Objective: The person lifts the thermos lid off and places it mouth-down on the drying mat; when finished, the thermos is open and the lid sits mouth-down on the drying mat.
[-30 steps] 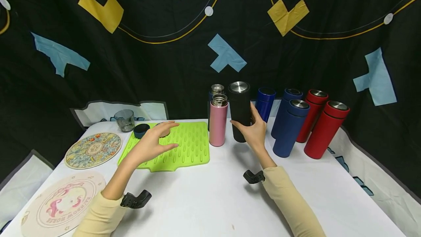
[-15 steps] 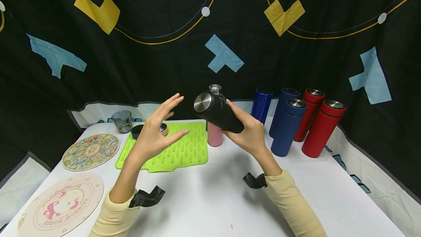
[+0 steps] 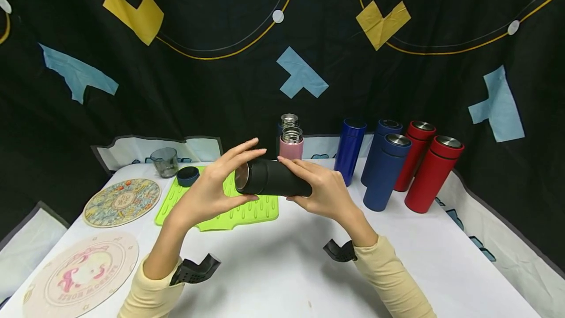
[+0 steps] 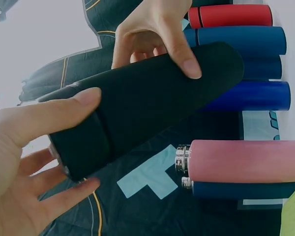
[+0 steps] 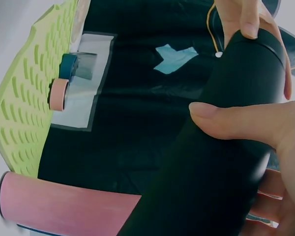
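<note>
Held sideways above the table is a black thermos [image 3: 280, 178], its steel-topped lid pointing left. My right hand [image 3: 328, 188] grips the body, the thumb lying along its near side in the right wrist view. At the lid end, my left hand [image 3: 207, 190] has thumb and fingers around the cap; the left wrist view shows its thumb [image 4: 88, 98] on the cap. Behind the thermos stands a lidless pink bottle [image 3: 291, 148], with a lidless dark blue bottle [image 3: 289, 119] behind that. A pink lid [image 5: 58, 94] is hidden by my left hand in the head view.
A green drying mat [image 3: 265, 212] carries a dark blue lid [image 3: 188, 175]. Beside it are a grey glass [image 3: 165, 162], a patterned round mat [image 3: 122, 202] and a pink round mat [image 3: 84, 274]. Several capped bottles, blue [image 3: 386, 175] and red [image 3: 434, 175], stand at right.
My right hand has lifted the upright black thermos, tipped it sideways and brought it to the left and nearer. My left hand has come up from over the mat to its lid.
</note>
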`<state>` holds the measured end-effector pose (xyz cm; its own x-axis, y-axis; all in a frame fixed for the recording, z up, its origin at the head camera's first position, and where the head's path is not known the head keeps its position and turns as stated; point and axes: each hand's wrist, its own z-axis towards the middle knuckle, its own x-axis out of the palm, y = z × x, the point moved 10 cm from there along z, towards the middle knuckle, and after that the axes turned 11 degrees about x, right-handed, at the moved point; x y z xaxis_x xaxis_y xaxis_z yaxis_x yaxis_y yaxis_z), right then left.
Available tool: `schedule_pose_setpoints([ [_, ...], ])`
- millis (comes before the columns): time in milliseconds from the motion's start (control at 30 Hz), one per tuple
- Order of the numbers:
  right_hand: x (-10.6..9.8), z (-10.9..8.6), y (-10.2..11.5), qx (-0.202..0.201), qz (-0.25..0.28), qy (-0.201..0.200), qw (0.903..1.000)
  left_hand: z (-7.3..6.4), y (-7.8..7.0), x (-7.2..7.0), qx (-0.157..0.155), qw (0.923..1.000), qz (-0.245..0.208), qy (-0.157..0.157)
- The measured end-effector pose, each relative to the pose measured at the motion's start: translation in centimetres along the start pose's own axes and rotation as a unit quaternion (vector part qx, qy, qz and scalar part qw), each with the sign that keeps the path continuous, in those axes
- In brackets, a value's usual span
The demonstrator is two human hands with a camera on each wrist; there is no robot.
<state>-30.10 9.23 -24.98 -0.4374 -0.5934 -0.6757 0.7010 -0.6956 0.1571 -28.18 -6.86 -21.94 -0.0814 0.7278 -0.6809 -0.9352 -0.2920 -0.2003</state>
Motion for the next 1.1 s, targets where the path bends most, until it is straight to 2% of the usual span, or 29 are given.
schedule_pose_setpoints([
  [133,0.3,-0.1,0.0,-0.002,0.019,0.019,0.9996,-0.3,0.4,-0.1,-0.004,0.9996,-0.028,0.001],
  [333,0.3,0.0,-0.2,-0.013,0.130,0.040,0.9906,-0.7,0.8,-1.3,-0.006,0.9985,-0.043,-0.032],
  [467,0.0,0.0,0.0,-0.030,0.163,0.036,0.9855,-0.8,0.8,-1.8,0.004,0.9982,-0.035,-0.048],
  [633,-0.2,-0.1,0.4,-0.040,0.149,0.019,0.9878,-1.0,0.7,-2.2,0.005,0.9977,-0.020,-0.065],
  [733,-0.3,-0.1,0.5,-0.036,0.138,0.010,0.9897,-1.0,0.9,-2.3,-0.008,0.9969,-0.014,-0.077],
  [833,-0.4,-0.1,0.6,-0.032,0.107,-0.011,0.9937,-1.2,1.7,-2.3,-0.045,0.9946,-0.011,-0.093],
  [933,-0.7,-0.1,0.7,-0.032,0.059,-0.035,0.9971,-1.5,2.6,-2.1,-0.097,0.9901,-0.012,-0.101],
  [1000,-0.8,-0.1,0.7,-0.032,0.032,-0.043,0.9981,-1.7,3.1,-1.8,-0.125,0.9875,-0.020,-0.094],
  [1100,-1.0,-0.1,0.6,-0.032,0.022,-0.035,0.9987,-1.7,3.5,-1.1,-0.144,0.9861,-0.046,-0.069],
])
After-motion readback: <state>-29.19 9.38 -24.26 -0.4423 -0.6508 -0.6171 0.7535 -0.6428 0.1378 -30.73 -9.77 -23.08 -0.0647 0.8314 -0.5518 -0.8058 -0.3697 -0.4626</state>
